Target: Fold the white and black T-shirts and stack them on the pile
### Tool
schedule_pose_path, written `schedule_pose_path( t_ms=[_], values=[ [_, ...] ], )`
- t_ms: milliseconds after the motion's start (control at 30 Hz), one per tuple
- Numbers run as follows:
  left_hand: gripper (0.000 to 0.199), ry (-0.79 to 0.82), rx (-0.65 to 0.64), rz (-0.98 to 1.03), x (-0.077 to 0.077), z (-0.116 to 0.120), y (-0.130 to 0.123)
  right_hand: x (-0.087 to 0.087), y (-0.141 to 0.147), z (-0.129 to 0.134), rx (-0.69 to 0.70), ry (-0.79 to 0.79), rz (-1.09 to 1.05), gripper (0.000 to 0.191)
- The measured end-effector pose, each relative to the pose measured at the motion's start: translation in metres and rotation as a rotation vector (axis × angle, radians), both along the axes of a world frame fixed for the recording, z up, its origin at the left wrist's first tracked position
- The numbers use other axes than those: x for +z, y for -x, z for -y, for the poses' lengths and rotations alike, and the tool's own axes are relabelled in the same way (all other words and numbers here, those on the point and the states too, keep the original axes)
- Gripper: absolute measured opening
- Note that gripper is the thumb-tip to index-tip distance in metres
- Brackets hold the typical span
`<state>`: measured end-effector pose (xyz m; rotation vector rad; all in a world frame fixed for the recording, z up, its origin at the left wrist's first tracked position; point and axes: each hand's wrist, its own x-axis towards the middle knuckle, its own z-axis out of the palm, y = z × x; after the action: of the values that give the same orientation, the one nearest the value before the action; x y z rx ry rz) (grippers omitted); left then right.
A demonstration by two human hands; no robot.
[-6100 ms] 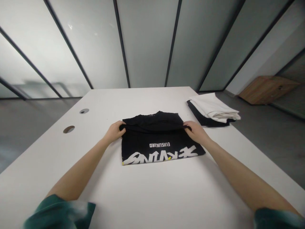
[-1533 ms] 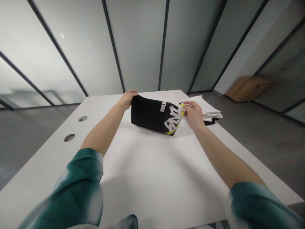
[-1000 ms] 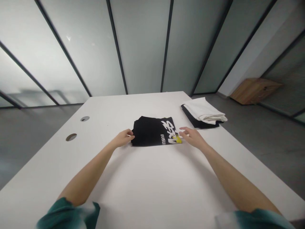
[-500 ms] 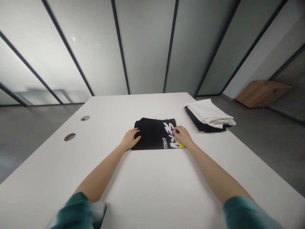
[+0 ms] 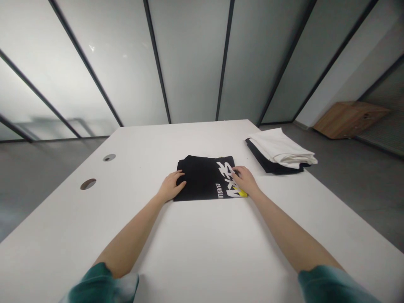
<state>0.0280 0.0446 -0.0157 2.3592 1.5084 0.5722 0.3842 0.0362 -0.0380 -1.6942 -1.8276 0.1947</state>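
Observation:
A folded black T-shirt [image 5: 202, 176] lies flat on the white table [image 5: 142, 143], its white graphic lettering and a small yellow patch toward the right side. My left hand [image 5: 171, 186] rests with spread fingers on the shirt's left edge. Over the lettering at the right, my right hand [image 5: 244, 181] lies flat, close to the yellow patch. Neither hand grips the cloth. My green sleeves show at the bottom of the view.
To the right, near the table edge, a folded white garment [image 5: 280, 147] sits on a folded black garment [image 5: 268, 166]. Two round cable grommets [image 5: 109, 157] are set in the table's left side. A wooden cabinet [image 5: 350, 120] stands on the grey floor beyond.
The shirt, held up in the air earlier, now lies folded and turned on the table. Both hands have come down onto it, and the right hand has moved further onto the lettering.

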Motion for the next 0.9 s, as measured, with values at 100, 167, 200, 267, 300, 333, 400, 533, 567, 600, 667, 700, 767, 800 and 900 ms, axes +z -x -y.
schedule_pose_path(
  t_ms=[100, 167, 200, 267, 300, 333, 400, 533, 567, 600, 667, 700, 767, 800, 900],
  values=[
    [0.046, 0.015, -0.004, 0.007, 0.000, 0.000, -0.001, -0.001, -0.001, -0.001, -0.013, -0.002, 0.015, 0.034],
    [0.048, 0.024, 0.000, 0.008, 0.001, 0.001, -0.001, -0.003, -0.002, -0.003, -0.022, 0.001, 0.034, 0.035],
    [0.050, 0.029, 0.000, 0.005, 0.002, 0.001, -0.001, -0.004, -0.003, -0.004, -0.024, 0.005, 0.045, 0.035],
    [0.065, 0.042, -0.040, -0.026, 0.006, 0.004, -0.001, -0.006, -0.004, -0.006, -0.032, 0.019, 0.071, 0.038],
    [0.078, 0.052, -0.077, -0.053, 0.008, 0.005, -0.001, -0.007, -0.004, -0.006, -0.041, 0.031, 0.089, 0.040],
    [0.092, 0.064, -0.119, -0.085, 0.010, 0.007, 0.000, -0.007, -0.004, -0.007, -0.053, 0.047, 0.109, 0.043],
    [0.114, 0.090, -0.190, -0.148, 0.013, 0.009, 0.001, -0.007, -0.003, -0.007, -0.069, 0.088, 0.158, 0.048],
    [0.109, 0.091, -0.219, -0.197, 0.014, 0.011, 0.002, -0.006, 0.001, -0.005, -0.043, 0.149, 0.239, 0.054],
    [0.104, 0.074, -0.214, -0.195, 0.013, 0.011, 0.002, -0.006, 0.001, -0.005, -0.042, 0.154, 0.247, 0.053],
    [0.099, 0.046, -0.202, -0.189, 0.011, 0.011, 0.001, -0.005, 0.001, -0.004, -0.046, 0.155, 0.250, 0.053],
    [0.090, -0.038, -0.163, -0.170, 0.009, 0.011, 0.000, -0.005, 0.002, -0.004, -0.058, 0.147, 0.250, 0.050],
    [0.085, -0.090, -0.132, -0.160, 0.009, 0.011, -0.002, -0.005, 0.001, -0.004, -0.064, 0.137, 0.249, 0.048],
    [0.071, -0.195, -0.020, -0.147, 0.010, 0.010, -0.003, -0.003, 0.001, -0.003, -0.070, 0.103, 0.243, 0.042],
    [0.062, -0.235, 0.067, -0.146, 0.011, 0.009, -0.004, -0.001, 0.001, -0.002, -0.070, 0.080, 0.237, 0.039],
    [0.031, -0.262, 0.361, -0.174, 0.016, 0.005, -0.001, 0.005, 0.001, 0.004, -0.017, 0.027, 0.192, 0.029]
  ],
)
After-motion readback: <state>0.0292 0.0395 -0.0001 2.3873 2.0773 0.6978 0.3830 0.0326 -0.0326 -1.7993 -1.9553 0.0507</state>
